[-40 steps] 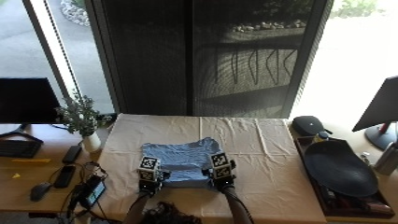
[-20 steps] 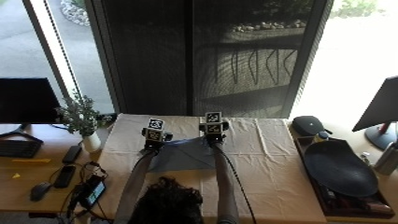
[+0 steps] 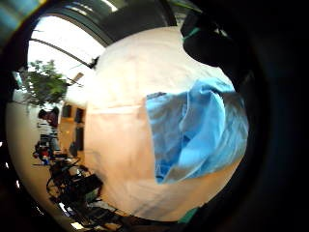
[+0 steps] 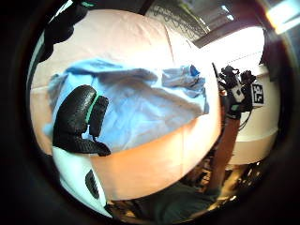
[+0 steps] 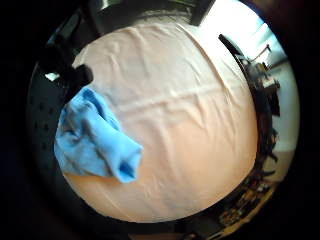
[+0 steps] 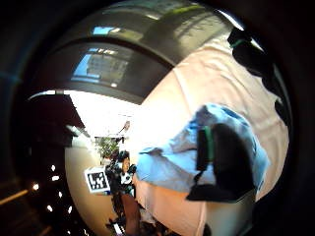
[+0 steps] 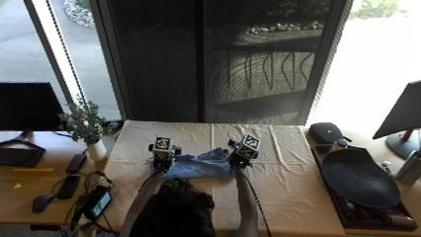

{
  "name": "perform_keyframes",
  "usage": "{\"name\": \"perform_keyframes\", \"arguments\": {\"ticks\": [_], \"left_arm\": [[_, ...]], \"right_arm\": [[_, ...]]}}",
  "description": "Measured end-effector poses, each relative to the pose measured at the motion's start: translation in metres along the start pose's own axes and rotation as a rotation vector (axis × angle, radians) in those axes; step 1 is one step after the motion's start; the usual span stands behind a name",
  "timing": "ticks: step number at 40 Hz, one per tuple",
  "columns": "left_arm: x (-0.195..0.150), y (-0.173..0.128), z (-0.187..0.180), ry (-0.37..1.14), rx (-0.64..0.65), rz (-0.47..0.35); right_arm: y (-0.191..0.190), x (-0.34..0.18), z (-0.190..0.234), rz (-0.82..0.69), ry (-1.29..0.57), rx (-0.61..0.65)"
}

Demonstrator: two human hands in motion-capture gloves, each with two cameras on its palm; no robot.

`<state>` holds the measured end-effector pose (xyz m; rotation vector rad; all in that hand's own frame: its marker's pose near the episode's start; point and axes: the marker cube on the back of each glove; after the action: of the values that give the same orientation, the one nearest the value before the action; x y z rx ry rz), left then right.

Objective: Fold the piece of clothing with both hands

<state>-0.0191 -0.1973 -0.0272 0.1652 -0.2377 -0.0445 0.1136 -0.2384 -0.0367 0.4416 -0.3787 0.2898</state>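
The blue garment (image 7: 200, 167) lies bunched at centre frame on the cloth-covered desk (image 7: 289, 168). The left hand (image 7: 160, 159) and right hand (image 7: 238, 157) each pinch an edge with curled fingers. Keep both held corners level and set the fold down evenly. Open cloth surrounds the garment; the desk edge runs along the lower frame.

Cream-clothed table (image 7: 289, 168) before dark window screens (image 7: 217, 59); bright daylight either side.

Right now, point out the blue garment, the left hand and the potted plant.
blue garment (image 7: 200, 168): outside view, the bare cloth between both hands.
left hand (image 7: 160, 159): outside view, the back of the glove at the garment's left edge.
potted plant (image 7: 84, 122): outside view, its leaves.
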Motion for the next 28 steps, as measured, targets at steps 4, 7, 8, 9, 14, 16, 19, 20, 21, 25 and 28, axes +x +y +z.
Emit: {"name": "perform_keyframes", "arguments": {"ticks": [4,7,8,9,14,16,19,20,21,25,28], "left_arm": [[0.007,0.002,0.018,-0.157,0.084,0.011],[0.02,-0.02,0.031,-0.141,0.258,0.041],[0.023,-0.017,0.037,-0.128,0.221,0.042],[0.024,-0.009,0.045,-0.112,0.143,0.039],[0.023,-0.002,0.078,-0.042,-0.007,-0.003],[0.022,-0.008,0.086,-0.001,0.029,-0.005],[0.031,-0.005,0.094,0.164,-0.02,0.023],[0.034,-0.002,0.095,0.223,-0.049,0.039],[0.037,0.001,0.096,0.274,-0.09,0.056],[0.046,0.019,0.089,0.43,-0.309,0.135],[0.037,0.024,0.073,0.482,-0.457,0.17]], "right_arm": [[0.042,0.043,0.02,0.12,0.279,-0.196],[0.064,0.056,0.035,0.147,0.381,-0.311],[0.064,0.055,0.04,0.142,0.376,-0.293],[0.062,0.054,0.044,0.134,0.36,-0.254],[0.057,0.048,0.054,0.1,0.314,-0.107],[0.06,0.05,0.053,0.112,0.362,-0.095],[0.079,0.053,0.044,0.159,0.462,-0.193],[0.081,0.051,0.042,0.167,0.457,-0.203],[0.078,0.047,0.042,0.168,0.428,-0.185],[0.057,0.031,0.039,0.166,0.241,-0.072],[0.073,-0.004,0.025,0.187,-0.043,-0.325]]}}
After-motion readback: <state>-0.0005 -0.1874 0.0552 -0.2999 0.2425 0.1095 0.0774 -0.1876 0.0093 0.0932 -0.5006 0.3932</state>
